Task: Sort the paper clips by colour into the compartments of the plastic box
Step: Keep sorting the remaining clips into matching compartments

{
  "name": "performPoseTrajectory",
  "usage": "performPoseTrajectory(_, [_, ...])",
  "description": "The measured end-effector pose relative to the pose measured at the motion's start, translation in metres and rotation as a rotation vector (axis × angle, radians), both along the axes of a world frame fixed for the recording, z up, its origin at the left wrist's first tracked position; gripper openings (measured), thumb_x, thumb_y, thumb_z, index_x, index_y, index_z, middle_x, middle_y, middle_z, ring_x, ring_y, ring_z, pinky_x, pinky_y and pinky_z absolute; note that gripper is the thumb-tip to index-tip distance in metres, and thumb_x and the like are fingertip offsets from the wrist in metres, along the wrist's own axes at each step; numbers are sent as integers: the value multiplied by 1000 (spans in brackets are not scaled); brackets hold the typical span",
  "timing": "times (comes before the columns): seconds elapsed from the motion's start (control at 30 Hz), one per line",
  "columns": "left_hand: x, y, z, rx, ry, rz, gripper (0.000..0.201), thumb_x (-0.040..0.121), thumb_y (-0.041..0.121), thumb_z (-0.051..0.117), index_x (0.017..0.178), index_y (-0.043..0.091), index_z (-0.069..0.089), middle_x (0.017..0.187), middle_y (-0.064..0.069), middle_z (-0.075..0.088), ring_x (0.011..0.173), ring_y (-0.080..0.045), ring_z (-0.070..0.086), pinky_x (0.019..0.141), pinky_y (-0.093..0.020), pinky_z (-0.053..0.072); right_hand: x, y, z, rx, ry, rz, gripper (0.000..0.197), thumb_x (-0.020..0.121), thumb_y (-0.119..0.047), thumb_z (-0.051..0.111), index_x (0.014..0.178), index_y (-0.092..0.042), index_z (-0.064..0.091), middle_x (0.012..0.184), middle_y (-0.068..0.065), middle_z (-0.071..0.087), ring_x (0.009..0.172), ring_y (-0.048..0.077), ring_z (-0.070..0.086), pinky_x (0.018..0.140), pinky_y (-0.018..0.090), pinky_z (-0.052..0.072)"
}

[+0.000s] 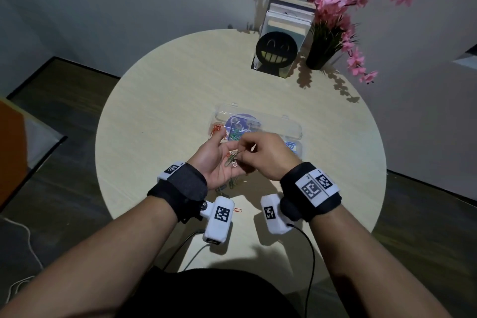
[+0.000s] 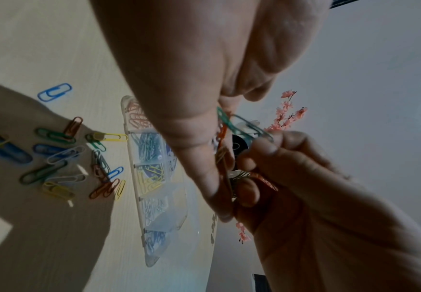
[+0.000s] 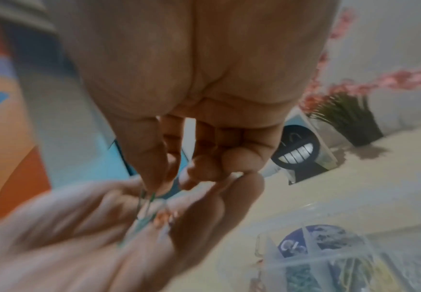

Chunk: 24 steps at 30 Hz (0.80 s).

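Note:
My left hand [image 1: 215, 160] lies palm up over the table, fingers relaxed, with a small bunch of paper clips [image 1: 232, 161] resting on it: green, orange and white. My right hand [image 1: 258, 153] reaches over that palm, and its thumb and forefinger pinch a green paper clip [image 2: 231, 123] out of the bunch. In the right wrist view the green clip [image 3: 146, 197] hangs from the fingertips above the left palm [image 3: 79, 243]. The clear plastic box [image 1: 291, 127] lies open just beyond both hands, with orange clips [image 1: 217, 128], green clips [image 1: 236, 134] and blue clips [image 1: 292, 147] in separate compartments.
Several loose clips of mixed colours [image 2: 54, 162] lie on the round table [image 1: 160, 100] under my hands, and one orange clip [image 1: 238, 210] lies near the left wrist camera. A bookend with books [image 1: 277, 51] and a vase of pink flowers [image 1: 322, 51] stand at the back.

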<state>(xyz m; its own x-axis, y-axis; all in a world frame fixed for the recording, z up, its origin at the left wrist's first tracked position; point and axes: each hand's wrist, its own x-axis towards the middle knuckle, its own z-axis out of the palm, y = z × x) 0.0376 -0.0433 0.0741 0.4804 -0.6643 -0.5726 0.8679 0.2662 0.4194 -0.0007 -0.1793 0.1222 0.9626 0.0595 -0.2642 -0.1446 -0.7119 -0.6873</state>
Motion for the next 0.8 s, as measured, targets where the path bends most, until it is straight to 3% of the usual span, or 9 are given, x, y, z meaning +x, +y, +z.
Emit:
performPoseTrajectory(0.13, [1,0,-2,5,3,-9,71,97,56,25,128,-2,51,105,-21,64,86,-30,70,81,-42,56,3,-9,6,147,-18,-169,21,69,-5,59,58,-19,47,79,12,68,75,28,67,67,45,57])
performPoseTrajectory(0.2, [2,-1,-1,-12,11,0,69,97,55,26,124,-3,53,105,-22,63,84,-30,70,78,-41,58,3,-6,6,116,-34,-169,23,69,-6,60,58,-18,44,74,15,65,68,28,63,64,44,55])
performPoseTrajectory(0.27, [2,-1,0,-18,14,4,66,97,55,27,110,-2,59,97,-20,65,77,-27,70,73,-38,59,0,0,4,50,-41,-119,20,72,-6,60,65,-17,45,67,10,57,60,23,52,58,37,49])
performPoseTrajectory(0.33, [1,-1,0,-33,20,14,63,98,54,25,104,1,58,84,-15,69,71,-21,69,66,-31,59,-3,7,0,-34,-58,-19,12,75,-7,57,76,-17,51,69,2,55,64,20,49,60,32,44])
performPoseTrajectory(0.43, [3,0,-4,-27,31,55,66,98,52,26,121,-2,55,94,-15,70,79,-21,70,68,-27,58,-7,19,-7,-178,-62,152,22,76,-7,53,93,-16,61,90,4,64,85,23,57,73,32,48])
performPoseTrajectory(0.5, [4,1,-7,46,24,67,66,97,53,27,118,-1,58,97,-15,70,79,-21,71,66,-26,57,-8,27,-14,-248,-77,233,22,76,-7,52,94,-13,63,100,10,66,93,29,60,77,38,50])
performPoseTrajectory(0.63, [2,4,-10,121,25,70,65,97,55,25,117,2,59,109,-18,61,88,-25,64,74,-31,52,-10,38,-23,-334,-108,305,20,83,-4,49,98,-6,62,108,17,62,95,33,61,75,39,48])
performPoseTrajectory(0.73, [1,5,-11,135,39,87,63,98,53,25,110,2,61,103,-18,62,82,-24,65,81,-33,48,-10,37,-23,-332,-133,324,23,87,-6,46,105,-6,61,112,15,60,98,32,60,69,32,38])
performPoseTrajectory(0.8, [1,6,-11,112,40,94,63,98,51,24,106,1,62,99,-19,65,79,-24,67,78,-31,49,-8,35,-22,-306,-147,341,21,87,-10,48,103,-9,61,110,15,59,96,32,60,70,32,41])
